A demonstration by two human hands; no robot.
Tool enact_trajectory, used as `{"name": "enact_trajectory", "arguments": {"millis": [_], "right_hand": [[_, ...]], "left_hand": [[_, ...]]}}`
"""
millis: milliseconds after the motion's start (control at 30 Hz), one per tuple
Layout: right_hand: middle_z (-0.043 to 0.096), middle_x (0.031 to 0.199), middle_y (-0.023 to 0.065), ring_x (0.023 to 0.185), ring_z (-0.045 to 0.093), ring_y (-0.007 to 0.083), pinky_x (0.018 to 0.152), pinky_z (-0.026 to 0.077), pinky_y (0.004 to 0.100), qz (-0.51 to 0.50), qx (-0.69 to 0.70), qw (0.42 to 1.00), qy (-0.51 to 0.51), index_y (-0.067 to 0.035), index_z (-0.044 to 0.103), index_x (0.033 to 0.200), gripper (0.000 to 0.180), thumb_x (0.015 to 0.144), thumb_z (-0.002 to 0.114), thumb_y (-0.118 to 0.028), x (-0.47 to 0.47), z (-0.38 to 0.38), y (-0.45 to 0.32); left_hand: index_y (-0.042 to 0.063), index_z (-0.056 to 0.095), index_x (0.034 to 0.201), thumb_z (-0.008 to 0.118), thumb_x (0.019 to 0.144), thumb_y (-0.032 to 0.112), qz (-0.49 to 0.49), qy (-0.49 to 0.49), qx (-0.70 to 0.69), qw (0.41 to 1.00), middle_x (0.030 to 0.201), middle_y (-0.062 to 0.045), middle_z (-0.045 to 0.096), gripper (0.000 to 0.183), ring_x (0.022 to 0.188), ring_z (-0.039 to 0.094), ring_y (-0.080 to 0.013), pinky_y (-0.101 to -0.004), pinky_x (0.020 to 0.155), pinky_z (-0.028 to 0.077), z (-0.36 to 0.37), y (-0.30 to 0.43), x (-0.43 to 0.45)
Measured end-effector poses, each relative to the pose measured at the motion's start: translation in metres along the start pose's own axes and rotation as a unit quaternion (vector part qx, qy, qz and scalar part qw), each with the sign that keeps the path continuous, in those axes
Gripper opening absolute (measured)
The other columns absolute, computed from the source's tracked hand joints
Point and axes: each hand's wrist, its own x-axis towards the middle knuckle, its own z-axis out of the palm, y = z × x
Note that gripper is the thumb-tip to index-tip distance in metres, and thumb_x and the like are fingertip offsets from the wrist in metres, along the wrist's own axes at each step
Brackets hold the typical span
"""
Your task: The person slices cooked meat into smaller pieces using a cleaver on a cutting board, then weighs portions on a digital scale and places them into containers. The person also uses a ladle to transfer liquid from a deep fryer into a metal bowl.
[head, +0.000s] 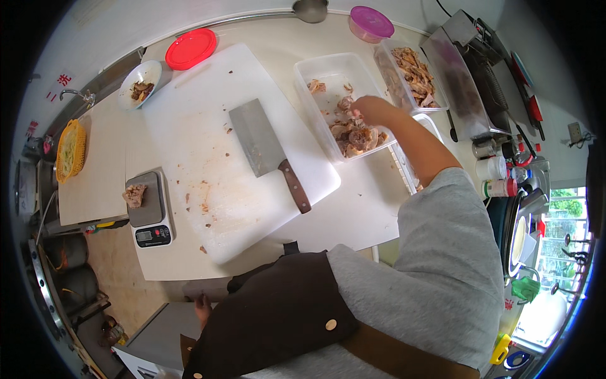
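My right hand (374, 111) reaches into a translucent plastic container (345, 66). Its bent fingers are at the cooked meat pieces (356, 137) inside, and whether they grip one is hidden. My left hand (202, 307) is low beside my dark apron, near a grey surface below the worktop; most of it is hidden. A cleaver (259, 137) with a wooden handle lies flat on the white cutting board (189, 118), among small meat scraps. On the left, a digital kitchen scale (144, 208) bears one chunk of meat (135, 195) on its platform.
A second plastic container (412, 78) full of meat stands at the back right, near a purple-lidded tub (370, 23). A white bowl (139, 85) with scraps and a red lid (191, 49) sit at the far left. A yellow basket (71, 150) and right-side bottles (499, 188) flank the worktop.
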Motion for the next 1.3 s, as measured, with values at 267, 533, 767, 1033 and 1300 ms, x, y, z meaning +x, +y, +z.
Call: {"name": "enact_trajectory", "arguments": {"millis": [267,533,767,1033,1300], "right_hand": [[0.059,0.093,0.0086,0.088,0.058,0.0288,0.07,0.046,0.0387,-0.076,-0.005,0.996,0.045,-0.012,0.052,0.102,0.036,0.069,0.06,-0.002,-0.002,0.019,-0.003],[0.057,0.085,0.0104,0.082,0.057,0.0269,0.071,0.046,0.036,-0.005,0.177,0.984,-0.003,-0.011,0.05,0.103,0.038,0.066,0.057,-0.003,-0.001,-0.011,-0.003],[0.056,0.094,0.0159,0.083,0.054,0.0358,0.07,0.044,0.0429,-0.171,0.081,0.982,-0.01,-0.01,0.047,0.101,0.032,0.071,0.059,-0.011,0.023,0.03,0.021],[0.061,0.085,0.0142,0.08,0.06,0.0309,0.069,0.047,0.0374,0.093,0.18,0.969,0.143,-0.01,0.052,0.101,0.029,0.074,0.058,-0.016,0.025,0.031,-0.004],[0.06,0.068,0.0093,0.061,0.06,0.0188,0.055,0.047,0.0309,-0.081,0.449,0.85,0.265,-0.002,0.05,0.094,0.019,0.079,0.059,-0.009,0.044,-0.075,-0.129]], "left_hand": [[0.0,0.052,0.113,0.05,0.086,0.024,-0.044,-0.031,0.026,0.998,0.09,-0.015,0.06,0.036,0.076,0.057,-0.021,-0.0338,0.065,0.045,0.051,-0.014,-0.043],[-0.001,0.053,0.109,0.05,0.086,0.023,-0.075,0.009,0.008,0.997,0.089,-0.016,0.061,0.034,0.075,0.057,-0.0221,-0.0348,0.064,0.045,0.053,-0.018,-0.043],[0.0,0.057,0.099,0.052,0.085,0.024,0.011,0.029,0.012,0.999,0.087,-0.018,0.062,0.029,0.076,0.059,-0.0273,-0.0377,0.068,0.046,0.024,-0.03,-0.036],[0.002,0.058,0.098,0.054,0.08,0.023,-0.04,0.087,0.015,0.995,0.089,-0.019,0.06,0.028,0.079,0.058,-0.0352,-0.0389,0.073,0.046,0.017,-0.017,-0.043],[0.0,0.052,0.111,0.06,0.081,0.024,-0.102,0.076,-0.144,0.981,0.092,-0.013,0.062,0.039,0.074,0.06,-0.0196,-0.0311,0.066,0.048,0.037,-0.033,-0.058]]}}
